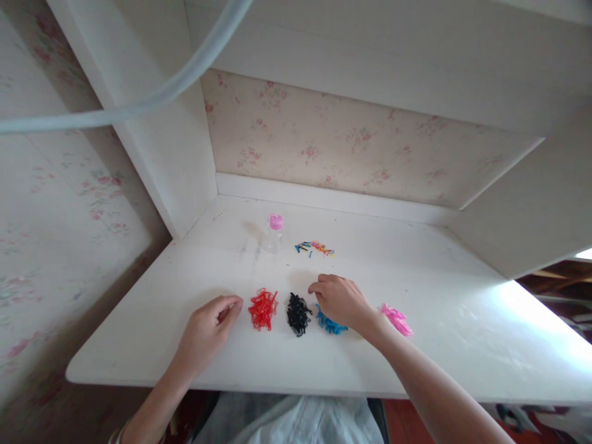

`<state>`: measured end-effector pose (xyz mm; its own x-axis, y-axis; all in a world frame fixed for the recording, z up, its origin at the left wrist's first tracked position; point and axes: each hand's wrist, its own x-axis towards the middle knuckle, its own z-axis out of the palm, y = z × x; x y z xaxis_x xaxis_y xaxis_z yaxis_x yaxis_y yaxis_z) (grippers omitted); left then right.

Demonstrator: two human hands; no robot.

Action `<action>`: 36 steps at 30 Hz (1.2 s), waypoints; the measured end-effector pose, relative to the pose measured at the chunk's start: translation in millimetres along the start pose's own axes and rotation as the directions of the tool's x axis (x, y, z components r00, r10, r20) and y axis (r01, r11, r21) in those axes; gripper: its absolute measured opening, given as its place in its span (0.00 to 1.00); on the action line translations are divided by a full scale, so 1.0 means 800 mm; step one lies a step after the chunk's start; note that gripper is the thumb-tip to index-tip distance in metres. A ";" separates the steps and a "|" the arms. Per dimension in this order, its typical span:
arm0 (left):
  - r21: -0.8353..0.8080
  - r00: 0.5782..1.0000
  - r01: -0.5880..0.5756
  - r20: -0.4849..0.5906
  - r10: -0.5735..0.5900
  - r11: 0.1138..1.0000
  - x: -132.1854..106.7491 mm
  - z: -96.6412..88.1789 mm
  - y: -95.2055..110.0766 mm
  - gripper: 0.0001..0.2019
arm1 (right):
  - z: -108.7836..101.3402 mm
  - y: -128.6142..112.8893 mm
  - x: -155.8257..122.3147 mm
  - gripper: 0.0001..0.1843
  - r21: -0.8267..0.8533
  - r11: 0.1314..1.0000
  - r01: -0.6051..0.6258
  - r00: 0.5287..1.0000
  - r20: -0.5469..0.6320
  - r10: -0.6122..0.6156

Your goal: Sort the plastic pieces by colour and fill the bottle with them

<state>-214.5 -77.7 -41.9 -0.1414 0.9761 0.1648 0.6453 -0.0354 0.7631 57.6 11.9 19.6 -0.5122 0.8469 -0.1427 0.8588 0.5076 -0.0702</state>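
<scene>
My left hand (210, 330) rests on the desk just left of a pile of red rubber bands (263, 309). Its fingers are curled together with thumb against forefinger, and whatever is between them is too small to see. Over the far side of a blue rubber band pile (330, 324) is my right hand (340, 299), partly covering it. Those fingers are bent closed too, pointing left, and their tips hide anything they hold. Between the hands lies a heap of black rubber bands (298, 314). A pink pile (396, 319) shows beyond my right forearm.
Farther back on the white desk (231, 259) stands a clear little bottle with a pink cap (275, 222). Mixed coloured bands (319, 248) lie scattered to its right. White panels enclose the desk's sides, and a pale cable (176, 83) crosses the upper left.
</scene>
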 end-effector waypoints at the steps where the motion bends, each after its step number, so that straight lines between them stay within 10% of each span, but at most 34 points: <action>1: 0.001 1.000 -0.003 0.001 0.003 1.000 0.000 0.000 0.001 0.14 | -0.002 0.005 0.006 0.20 0.011 1.000 -0.026 1.000 -0.009 0.027; 8: 0.030 1.000 -0.023 -0.006 0.023 0.999 0.001 -0.001 0.002 0.14 | -0.011 0.037 0.072 0.20 0.026 0.950 -0.311 0.950 -0.011 0.311; 20: 0.040 0.999 -0.046 0.014 0.045 0.998 0.001 -0.001 -0.004 0.14 | 0.007 0.034 0.111 0.21 0.027 0.932 -0.362 0.930 -0.063 0.363; 36: 0.039 0.998 -0.057 0.026 0.056 0.998 0.001 0.003 -0.006 0.13 | 0.021 0.040 -0.067 0.17 0.313 0.911 -0.269 0.916 -0.209 0.343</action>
<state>-215.9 -76.4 -46.8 -0.0857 0.9779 0.1905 0.6812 -0.0820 0.7275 113.1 -19.8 8.0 -0.1776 0.9827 0.0518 0.9240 0.1846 -0.3349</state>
